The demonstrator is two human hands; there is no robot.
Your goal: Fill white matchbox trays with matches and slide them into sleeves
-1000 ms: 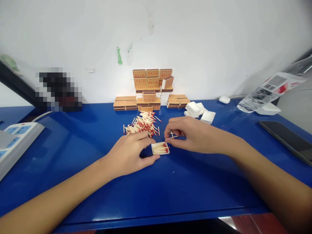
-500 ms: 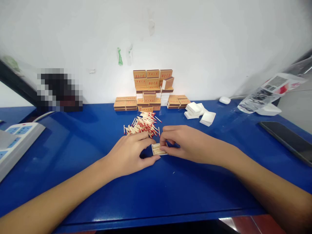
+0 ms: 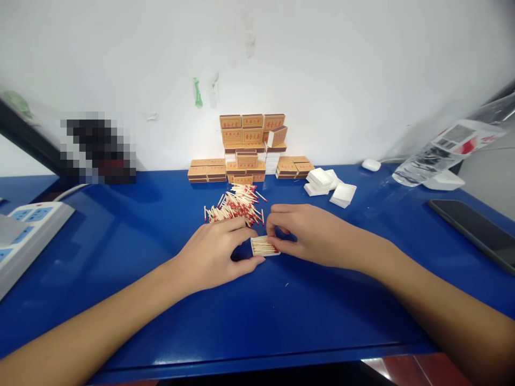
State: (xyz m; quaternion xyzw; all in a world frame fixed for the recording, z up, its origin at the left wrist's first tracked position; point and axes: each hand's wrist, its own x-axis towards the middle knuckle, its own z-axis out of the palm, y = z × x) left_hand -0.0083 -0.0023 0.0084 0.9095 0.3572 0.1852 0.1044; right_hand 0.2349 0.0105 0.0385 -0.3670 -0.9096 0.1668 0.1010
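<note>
A small white matchbox tray (image 3: 275, 254) lies on the blue table, filled with matches (image 3: 263, 246) whose red heads point right. My left hand (image 3: 217, 252) steadies the tray's left end, its thumb at the near side and its fingers at the far side. At the tray's right end, my right hand (image 3: 306, 233) has thumb and fingers pinched together by the match heads; whether a match is between them is hidden. Just beyond my left fingers is a heap of loose matches (image 3: 239, 206) with red heads.
Stacked matchboxes (image 3: 252, 136) stand against the wall, with flat groups of boxes beside them. White trays (image 3: 319, 179) lie at back right. A bottle (image 3: 438, 147) and a phone (image 3: 475, 230) are to the right, a power strip (image 3: 36, 230) to the left.
My right fingers have shifted slightly right and up from over the matches, exposing the tray's right end and red heads. My left hand and the tray look nearly unmoved.
</note>
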